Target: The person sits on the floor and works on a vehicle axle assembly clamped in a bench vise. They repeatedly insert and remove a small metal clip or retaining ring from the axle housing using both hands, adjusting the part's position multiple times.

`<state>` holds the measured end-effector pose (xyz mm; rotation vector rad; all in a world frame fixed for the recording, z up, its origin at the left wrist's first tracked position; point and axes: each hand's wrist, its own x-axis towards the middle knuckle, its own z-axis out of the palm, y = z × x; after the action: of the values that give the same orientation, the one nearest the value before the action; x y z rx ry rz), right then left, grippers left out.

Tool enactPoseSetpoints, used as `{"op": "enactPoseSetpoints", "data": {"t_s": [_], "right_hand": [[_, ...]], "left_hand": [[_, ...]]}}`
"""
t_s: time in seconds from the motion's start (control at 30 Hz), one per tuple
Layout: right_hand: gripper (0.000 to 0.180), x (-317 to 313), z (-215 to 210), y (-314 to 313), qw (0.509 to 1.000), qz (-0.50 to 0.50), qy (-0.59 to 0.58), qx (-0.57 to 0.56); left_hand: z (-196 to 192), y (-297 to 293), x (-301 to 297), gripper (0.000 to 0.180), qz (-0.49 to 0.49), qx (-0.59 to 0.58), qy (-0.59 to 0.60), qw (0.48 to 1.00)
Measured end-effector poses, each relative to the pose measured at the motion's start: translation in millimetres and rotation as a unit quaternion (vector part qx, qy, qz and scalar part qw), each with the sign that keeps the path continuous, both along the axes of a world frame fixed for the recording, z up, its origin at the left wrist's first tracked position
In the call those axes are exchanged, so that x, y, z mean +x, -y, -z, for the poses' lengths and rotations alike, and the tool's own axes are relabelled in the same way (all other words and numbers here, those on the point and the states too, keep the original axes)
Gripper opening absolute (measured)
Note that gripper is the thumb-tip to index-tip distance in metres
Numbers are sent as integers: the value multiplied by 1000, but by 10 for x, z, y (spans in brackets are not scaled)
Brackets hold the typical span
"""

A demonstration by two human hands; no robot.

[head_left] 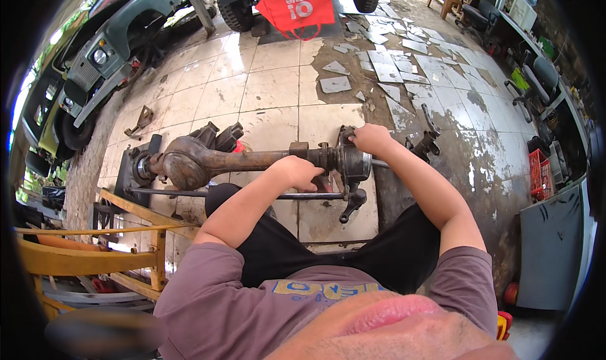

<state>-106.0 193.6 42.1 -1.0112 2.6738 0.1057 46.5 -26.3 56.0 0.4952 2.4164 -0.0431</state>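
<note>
Where it lies at twelve o'clock, a long, brown steel axle (252, 161) is handled

Right hand (374, 139) clasps the round, brown-and-grey metal hub (358, 164) at one o'clock; left hand (295, 172), fingers bent nearby, grasp unclear. Probably hub positioning; the next move calls for steady support.

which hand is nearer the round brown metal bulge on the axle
Left. The left hand is right of the round brown metal bulge, apart from it, near the long brown axle tube; the right hand is farther right, at the round grey metal hub.
</note>
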Motion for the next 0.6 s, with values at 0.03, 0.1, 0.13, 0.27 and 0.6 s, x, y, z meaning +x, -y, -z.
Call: {"op": "enactPoseSetpoints", "data": {"t_s": [0.03, 0.1, 0.13, 0.27, 0.6], "right_hand": [[48, 17, -25, 21, 1000, -14, 3, 10], [48, 59, -22, 5, 999, -35, 0, 7], [48, 20, -24, -8, 1000, -13, 3, -1], [48, -40, 59, -45, 1000, 4, 12, -12], [44, 33, 153, -94, 996, -51, -30, -64]], "left_hand": [[-3, -5, 18, 73, 2, -7, 1, 1000], [-47, -39, 76, 73, 6, -14, -6, 1000], [-47, -30, 49, 73, 3, -8, -7, 1000], [-21, -19, 29, 72, -2, 4, -4, 1000], [-16, 10, 20, 72, -7, 7, -11, 1000]]}}
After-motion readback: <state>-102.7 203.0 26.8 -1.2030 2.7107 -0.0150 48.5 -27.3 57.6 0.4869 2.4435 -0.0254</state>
